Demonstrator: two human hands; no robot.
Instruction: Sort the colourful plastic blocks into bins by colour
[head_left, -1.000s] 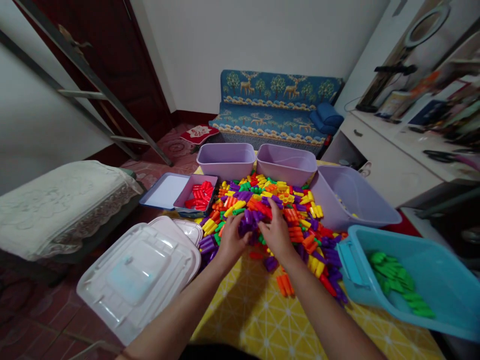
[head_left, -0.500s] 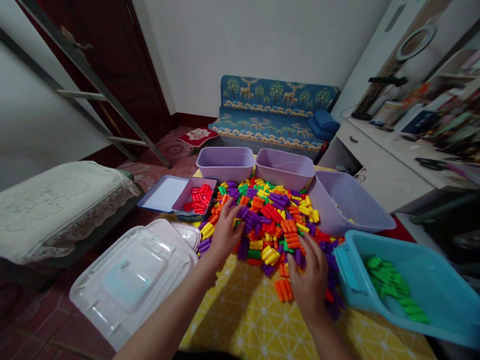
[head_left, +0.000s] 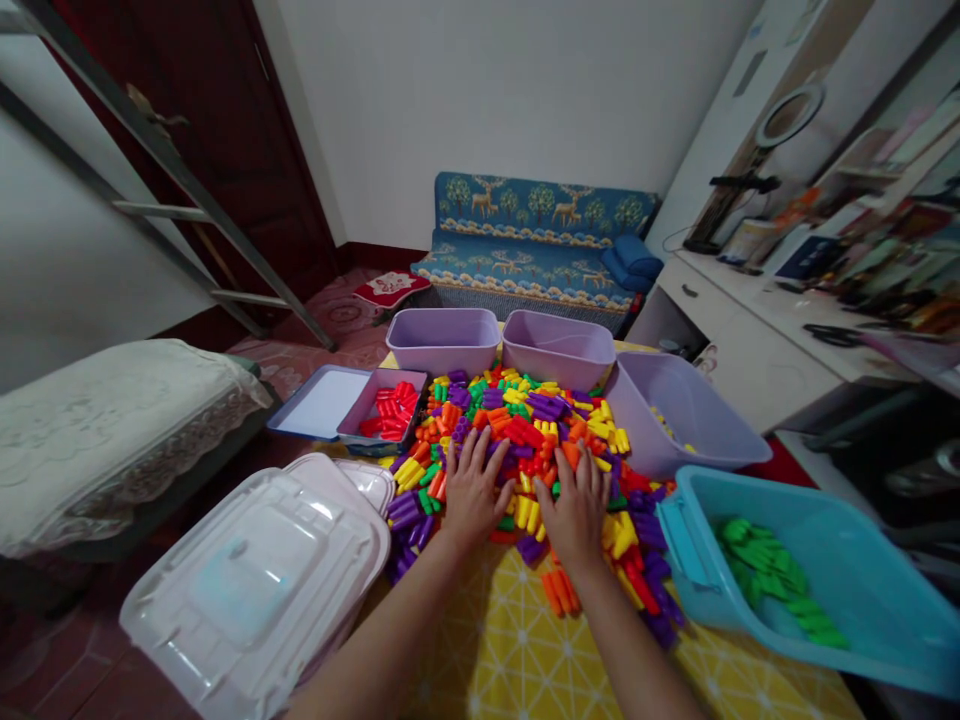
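Note:
A heap of short plastic pegs (head_left: pixel 525 430) in red, orange, yellow, green and purple covers the middle of the yellow patterned tablecloth (head_left: pixel 517 650). My left hand (head_left: pixel 471 490) lies flat on the near left part of the heap, fingers spread. Beside it my right hand (head_left: pixel 576 505) also rests flat on the pegs with its fingers apart. Neither hand holds a peg. A small pink tray (head_left: pixel 358 415) at the left holds red pegs (head_left: pixel 386 410). The blue bin (head_left: pixel 870 620) at the right holds green pegs (head_left: pixel 772 580).
Two purple tubs (head_left: pixel 442 340) (head_left: pixel 559 348) stand behind the heap, and a tilted purple tub (head_left: pixel 697 420) is at the right. A white lidded box (head_left: pixel 255 580) sits at the near left, a blue lid (head_left: pixel 311 400) beyond it. A sofa, ladder, bed and desk surround the table.
Both hands parted across the heap half a second ago, then came back together; they now lie flat side by side on its near edge. The pegs have been shuffled.

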